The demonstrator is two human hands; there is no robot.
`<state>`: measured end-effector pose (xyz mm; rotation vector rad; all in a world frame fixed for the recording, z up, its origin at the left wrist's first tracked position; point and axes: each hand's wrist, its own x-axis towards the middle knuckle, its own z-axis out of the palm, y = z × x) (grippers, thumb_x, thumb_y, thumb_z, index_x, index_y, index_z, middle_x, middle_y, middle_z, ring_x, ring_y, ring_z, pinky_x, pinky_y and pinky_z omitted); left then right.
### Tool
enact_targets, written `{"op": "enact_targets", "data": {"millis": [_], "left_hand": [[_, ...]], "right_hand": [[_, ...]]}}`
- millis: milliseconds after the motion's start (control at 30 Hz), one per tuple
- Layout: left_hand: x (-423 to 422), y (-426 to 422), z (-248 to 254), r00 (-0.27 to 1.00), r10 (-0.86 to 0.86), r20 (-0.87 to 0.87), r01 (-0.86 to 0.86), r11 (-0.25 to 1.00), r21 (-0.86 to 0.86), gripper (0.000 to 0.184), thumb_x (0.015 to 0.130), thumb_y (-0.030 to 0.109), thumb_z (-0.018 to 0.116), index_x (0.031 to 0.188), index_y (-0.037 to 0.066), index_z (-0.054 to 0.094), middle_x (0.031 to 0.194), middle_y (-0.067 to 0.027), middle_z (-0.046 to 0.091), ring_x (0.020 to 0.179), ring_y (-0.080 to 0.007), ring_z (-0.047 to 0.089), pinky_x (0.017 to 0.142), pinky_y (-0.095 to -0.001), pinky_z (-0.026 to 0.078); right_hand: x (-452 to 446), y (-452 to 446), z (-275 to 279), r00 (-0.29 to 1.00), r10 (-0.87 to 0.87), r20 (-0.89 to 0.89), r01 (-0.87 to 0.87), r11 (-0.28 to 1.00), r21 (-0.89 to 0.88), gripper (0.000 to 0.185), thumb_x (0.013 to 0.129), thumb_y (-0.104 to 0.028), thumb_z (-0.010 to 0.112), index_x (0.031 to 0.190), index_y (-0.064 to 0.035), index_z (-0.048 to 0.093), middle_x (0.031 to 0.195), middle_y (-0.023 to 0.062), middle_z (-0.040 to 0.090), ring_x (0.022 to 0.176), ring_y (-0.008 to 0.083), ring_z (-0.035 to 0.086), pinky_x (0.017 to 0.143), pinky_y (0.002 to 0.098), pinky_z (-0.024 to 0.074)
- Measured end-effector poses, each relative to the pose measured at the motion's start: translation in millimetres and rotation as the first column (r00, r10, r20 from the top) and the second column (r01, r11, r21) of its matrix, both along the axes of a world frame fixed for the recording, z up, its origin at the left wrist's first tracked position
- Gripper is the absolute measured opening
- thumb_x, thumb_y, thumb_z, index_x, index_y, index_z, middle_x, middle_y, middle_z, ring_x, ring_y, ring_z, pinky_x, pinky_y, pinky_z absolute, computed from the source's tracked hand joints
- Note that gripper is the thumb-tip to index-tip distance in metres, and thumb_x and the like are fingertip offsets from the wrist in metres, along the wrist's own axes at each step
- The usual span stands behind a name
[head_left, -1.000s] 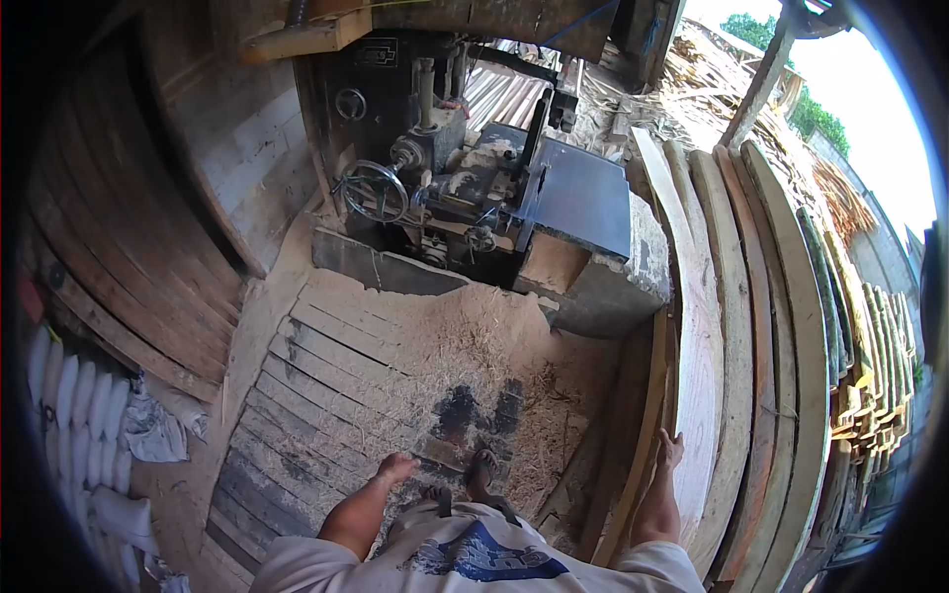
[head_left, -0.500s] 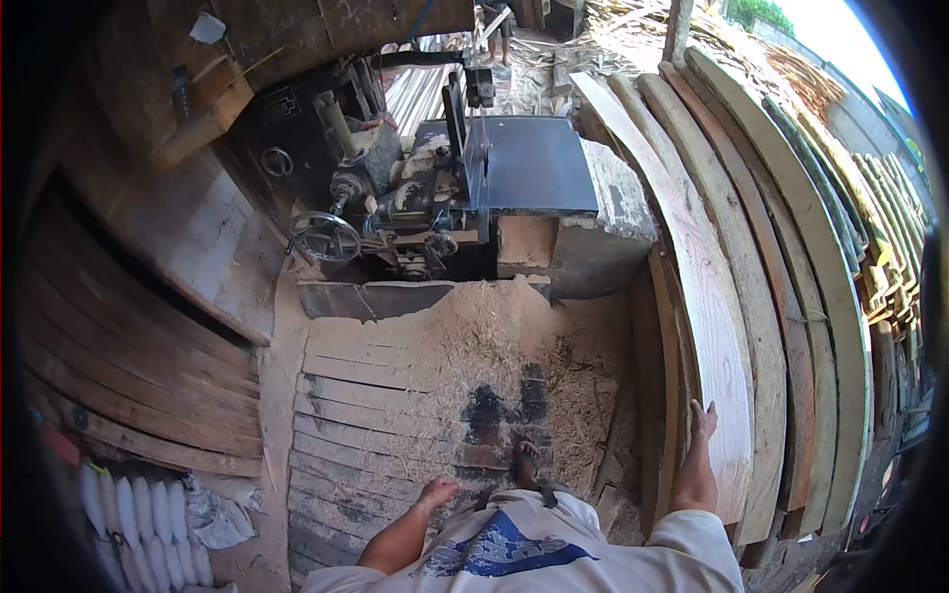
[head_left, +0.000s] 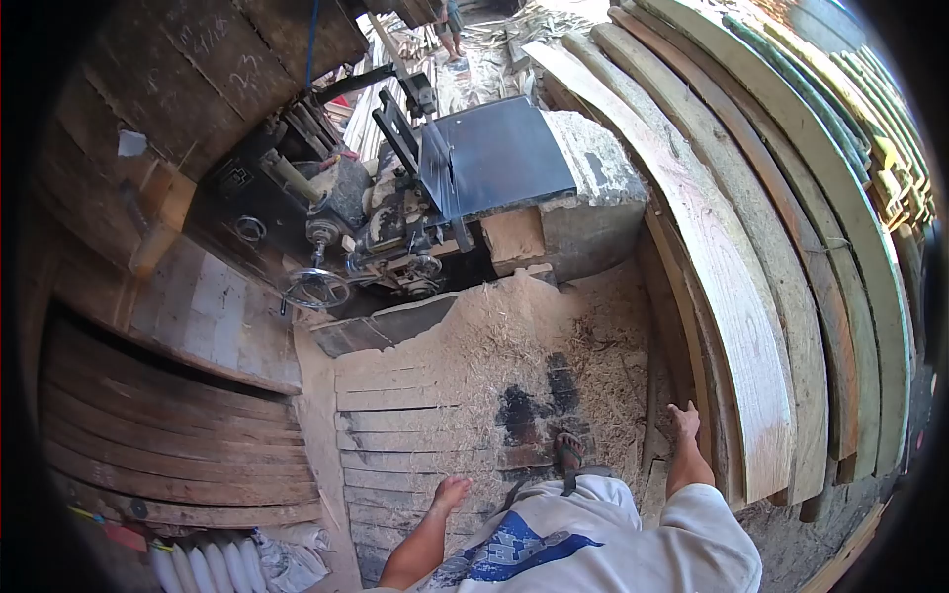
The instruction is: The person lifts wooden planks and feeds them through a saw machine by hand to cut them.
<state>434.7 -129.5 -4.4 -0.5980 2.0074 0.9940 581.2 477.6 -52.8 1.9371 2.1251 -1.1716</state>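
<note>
My left hand (head_left: pixel 453 491) hangs over the slatted floor at the lower middle, its fingers curled and too small to make out clearly. Just left of the nearest planks is my right hand (head_left: pixel 683 419), fingers apart, holding nothing. A long pale plank (head_left: pixel 736 326) lies on the stack at the right, close beside that hand. Ahead stands a band saw machine with a dark flat table (head_left: pixel 494 153), an upright blade guard and a handwheel (head_left: pixel 316 289). Sawdust (head_left: pixel 514 316) is heaped in front of its base.
Several more rough planks (head_left: pixel 791 287) curve along the right. Stacked boards (head_left: pixel 178 445) and white filled bags (head_left: pixel 213 568) are at the lower left. Another person's legs (head_left: pixel 451 40) show beyond the machine. A concrete block (head_left: pixel 593 237) supports the table side.
The view has turned, so the machine has shifted left and the planks spread further across the right. My right hand has moved from over the pale plank to the stack's left side.
</note>
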Motion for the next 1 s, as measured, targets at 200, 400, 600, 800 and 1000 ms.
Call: {"op": "enact_targets", "data": {"millis": [200,400,600,800,1000], "left_hand": [[-39.2,62.5,-8.0,0.979,-0.186,-0.081,0.189,0.981,0.038,0.041,0.084,0.043,0.073,0.097,0.005,0.07,0.077,-0.0031,0.067,0.069,-0.013,0.061,0.058,-0.0309,0.048],[-42.4,91.3,-3.1,0.942,-0.303,-0.146,0.312,0.949,0.04,0.042,0.083,0.045,0.072,0.094,0.004,0.071,0.077,-0.005,0.068,0.07,-0.0146,0.063,0.064,-0.0315,0.05],[-31.1,42.2,-35.5,0.956,-0.29,-0.048,0.288,0.957,-0.032,0.042,0.082,0.045,0.073,0.095,0.006,0.07,0.074,-0.0035,0.067,0.063,-0.0148,0.061,0.059,-0.0314,0.048],[-16.3,17.5,-10.4,0.992,-0.115,0.047,0.115,0.993,-0.007,0.041,0.082,0.045,0.074,0.096,0.007,0.069,0.081,-0.0006,0.067,0.064,-0.0121,0.06,0.052,-0.0287,0.045],[1.7,20.0,-12.0,0.996,-0.076,0.046,0.077,0.997,-0.013,0.041,0.084,0.044,0.073,0.101,0.007,0.068,0.086,-0.0013,0.067,0.07,-0.012,0.06,0.052,-0.0279,0.045]], "right_hand": [[-40.1,-2.8,-3.8,0.996,0.082,-0.038,-0.083,0.996,-0.035,0.087,0.073,-0.04,0.081,0.142,0.0014,0.048,0.138,0.0226,0.056,0.129,0.0335,0.054,0.109,0.0377,0.0426],[-71.7,11.3,15.8,0.985,0.113,-0.128,-0.116,0.993,-0.018,0.082,0.076,-0.034,0.079,0.143,0.0024,0.047,0.142,0.0215,0.053,0.133,0.0308,0.052,0.11,0.0362,0.0415],[-70.0,20.9,18.3,0.991,0.054,-0.119,-0.054,0.999,0.002,0.083,0.073,-0.036,0.081,0.141,0.0,0.05,0.141,0.0208,0.054,0.132,0.0313,0.052,0.11,0.0368,0.0412],[-54.0,13.3,1.9,0.999,0.045,-0.002,-0.045,0.997,-0.058,0.082,0.076,-0.036,0.08,0.143,-0.0007,0.049,0.142,0.0193,0.054,0.132,0.0302,0.053,0.111,0.0358,0.0404],[-62.0,-2.9,-16.1,0.996,0.094,-0.001,-0.094,0.992,-0.09,0.083,0.074,-0.036,0.082,0.142,0.0004,0.05,0.139,0.0199,0.056,0.129,0.0296,0.055,0.109,0.0358,0.0424]]}}
